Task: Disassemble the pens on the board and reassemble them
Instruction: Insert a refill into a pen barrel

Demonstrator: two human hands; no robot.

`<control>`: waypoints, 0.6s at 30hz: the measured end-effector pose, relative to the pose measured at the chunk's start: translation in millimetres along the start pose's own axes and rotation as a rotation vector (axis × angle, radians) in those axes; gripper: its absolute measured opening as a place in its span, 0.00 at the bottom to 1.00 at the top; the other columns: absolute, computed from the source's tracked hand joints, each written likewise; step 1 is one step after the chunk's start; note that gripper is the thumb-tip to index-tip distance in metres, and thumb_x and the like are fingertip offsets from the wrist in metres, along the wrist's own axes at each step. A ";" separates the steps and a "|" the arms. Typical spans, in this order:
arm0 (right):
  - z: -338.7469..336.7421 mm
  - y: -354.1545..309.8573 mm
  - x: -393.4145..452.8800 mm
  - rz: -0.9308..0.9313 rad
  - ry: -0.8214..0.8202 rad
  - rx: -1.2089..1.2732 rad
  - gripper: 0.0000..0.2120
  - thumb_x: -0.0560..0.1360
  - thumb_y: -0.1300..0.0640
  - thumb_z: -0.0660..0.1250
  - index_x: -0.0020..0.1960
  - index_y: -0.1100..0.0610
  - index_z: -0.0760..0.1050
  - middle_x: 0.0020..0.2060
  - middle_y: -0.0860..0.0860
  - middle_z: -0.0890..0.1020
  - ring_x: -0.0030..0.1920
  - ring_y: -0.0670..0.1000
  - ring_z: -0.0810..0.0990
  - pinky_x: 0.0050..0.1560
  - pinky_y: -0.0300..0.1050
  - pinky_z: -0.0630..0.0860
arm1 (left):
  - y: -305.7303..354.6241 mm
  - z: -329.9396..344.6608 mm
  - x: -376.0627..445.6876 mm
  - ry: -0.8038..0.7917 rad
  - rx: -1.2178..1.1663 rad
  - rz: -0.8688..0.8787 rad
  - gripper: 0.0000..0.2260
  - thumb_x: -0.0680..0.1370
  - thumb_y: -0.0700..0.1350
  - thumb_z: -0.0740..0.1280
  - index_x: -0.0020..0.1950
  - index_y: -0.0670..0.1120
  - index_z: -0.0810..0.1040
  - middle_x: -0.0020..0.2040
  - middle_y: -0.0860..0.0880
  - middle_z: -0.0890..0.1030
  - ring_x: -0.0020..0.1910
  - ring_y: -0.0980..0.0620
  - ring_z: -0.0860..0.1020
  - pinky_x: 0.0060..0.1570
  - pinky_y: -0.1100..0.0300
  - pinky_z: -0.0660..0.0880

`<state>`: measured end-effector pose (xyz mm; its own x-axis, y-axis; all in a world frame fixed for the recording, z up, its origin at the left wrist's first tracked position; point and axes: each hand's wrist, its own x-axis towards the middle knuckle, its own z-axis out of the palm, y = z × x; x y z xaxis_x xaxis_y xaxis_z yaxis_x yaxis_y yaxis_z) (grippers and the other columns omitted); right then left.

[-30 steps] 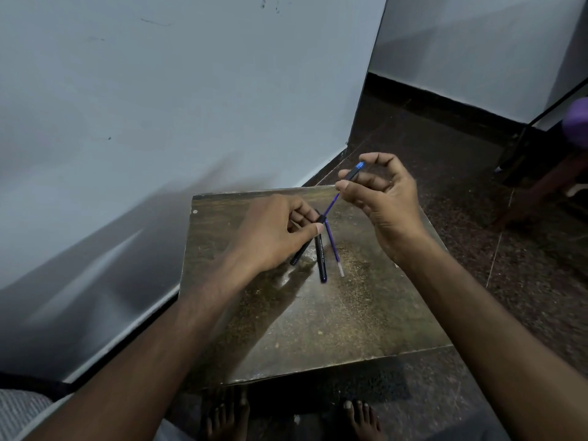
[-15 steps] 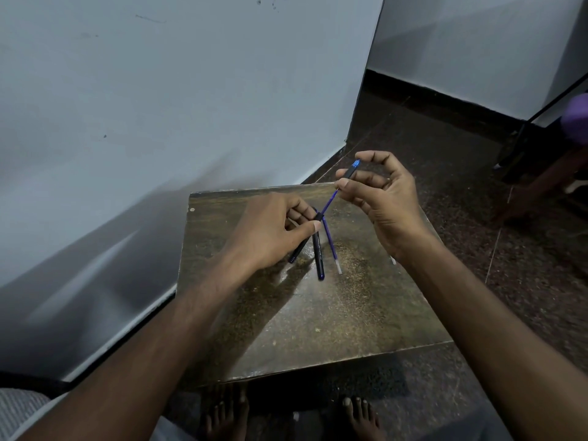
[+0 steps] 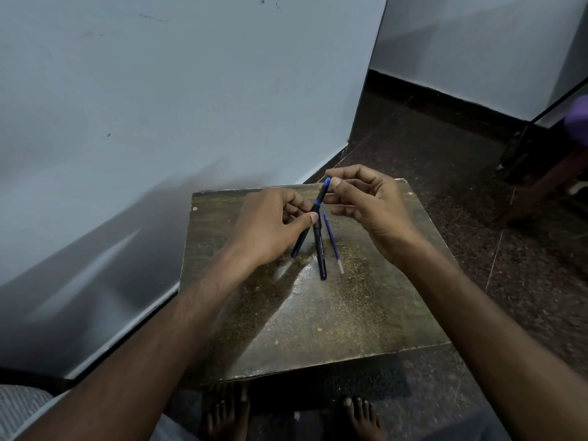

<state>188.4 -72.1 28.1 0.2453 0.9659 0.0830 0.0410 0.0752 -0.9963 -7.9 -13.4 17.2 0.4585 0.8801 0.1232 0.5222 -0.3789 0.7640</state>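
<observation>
Board (image 3: pixel 318 319), brown and worn, lies flat on the dark floor (image 3: pixel 445 148) beside a pale wall (image 3: pixel 159 106); everything else sits on or above it. Bare feet (image 3: pixel 226 412) show just past the board's near edge. Above its far half, the left hand (image 3: pixel 270 227) is curled closed around a black pen barrel (image 3: pixel 300 241), thumb pressed against the barrel's side, the lower end slanting down toward the board's left. The right hand (image 3: pixel 372 208) is above the board's far right part, thumb and forefinger pinched on the blue-tipped upper end (image 3: pixel 326 186) of that same held pen, the other fingers loosely bent. On the board, just right of the held barrel, lies a second black pen (image 3: pixel 320 253) with a blue end pointing at the near edge. Beside that pen, on its right and nearly parallel, lies a thin blue refill (image 3: pixel 332 241), its pale tip toward the near edge, apart from both hands.
</observation>
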 end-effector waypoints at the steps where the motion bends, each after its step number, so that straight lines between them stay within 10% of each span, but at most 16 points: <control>1: -0.3 -0.4 0.5 0.003 0.000 0.005 0.10 0.84 0.62 0.71 0.64 0.61 0.84 0.58 0.68 0.86 0.49 0.51 0.87 0.50 0.43 0.85 | 0.5 -0.1 -0.2 0.000 -0.011 -0.004 0.03 0.78 0.52 0.78 0.48 0.59 0.86 0.40 0.61 0.85 0.40 0.73 0.81 0.35 0.79 0.72; 8: 1.0 3.8 1.2 0.057 -0.014 0.063 0.21 0.82 0.58 0.74 0.74 0.55 0.76 0.56 0.58 0.90 0.54 0.56 0.89 0.53 0.46 0.85 | 7.4 -3.8 -1.2 0.048 -0.197 -0.034 0.04 0.79 0.51 0.78 0.48 0.59 0.85 0.41 0.58 0.88 0.37 0.65 0.85 0.40 0.69 0.81; 12: 5.4 10.9 -3.9 0.129 -0.222 -0.099 0.19 0.80 0.59 0.74 0.70 0.54 0.77 0.57 0.56 0.90 0.58 0.57 0.90 0.57 0.51 0.87 | 8.9 -6.9 -0.3 0.111 -0.363 -0.080 0.03 0.80 0.48 0.77 0.52 0.51 0.87 0.43 0.53 0.90 0.38 0.61 0.88 0.37 0.71 0.81; 18: 15.9 17.3 -8.2 -0.001 -0.084 -0.216 0.12 0.76 0.54 0.82 0.56 0.53 0.82 0.46 0.54 0.91 0.48 0.54 0.92 0.53 0.54 0.88 | 6.3 -10.0 0.4 0.080 -0.461 -0.136 0.10 0.79 0.56 0.78 0.55 0.53 0.88 0.44 0.53 0.90 0.43 0.59 0.89 0.42 0.66 0.84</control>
<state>171.7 -74.7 9.8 0.1639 0.9838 0.0726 0.2496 0.0298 -0.9679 -11.7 -12.6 28.4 0.3422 0.9389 0.0370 0.1925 -0.1086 0.9753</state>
